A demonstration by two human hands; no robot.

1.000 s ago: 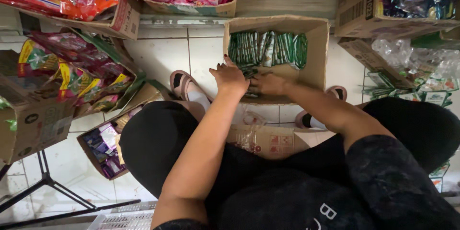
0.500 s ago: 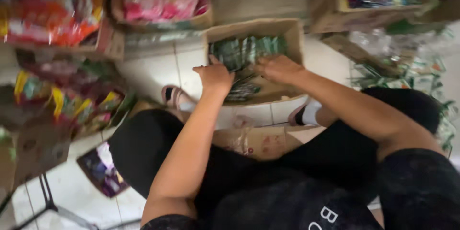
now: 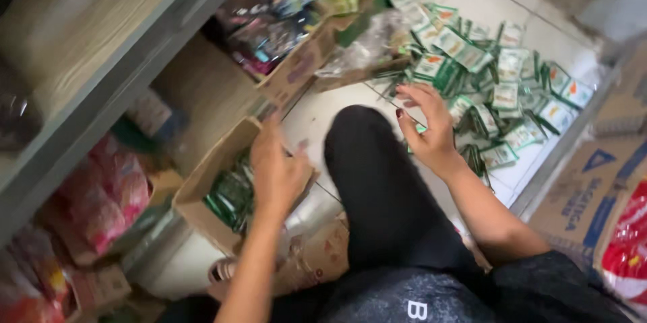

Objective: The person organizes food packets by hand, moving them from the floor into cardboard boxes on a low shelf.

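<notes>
My left hand (image 3: 278,167) rests on the front edge of an open cardboard box (image 3: 202,191) that holds green sachets (image 3: 231,195); it grips nothing that I can see. My right hand (image 3: 426,124) hovers with fingers spread over the near edge of a heap of green and white sachets (image 3: 495,74) lying on the white tiled floor. It holds nothing. My knee in black trousers (image 3: 374,181) lies between the two hands.
A grey metal shelf (image 3: 114,74) runs along the left, with pink and red snack bags (image 3: 108,195) under it. Another cardboard box of dark packets (image 3: 296,33) stands behind the first. A large printed carton (image 3: 596,188) and a red bag (image 3: 627,242) are at the right.
The camera has swung to the right. My right hand has left the box and moved over to the sachet heap on the floor. My left hand stays at the box.
</notes>
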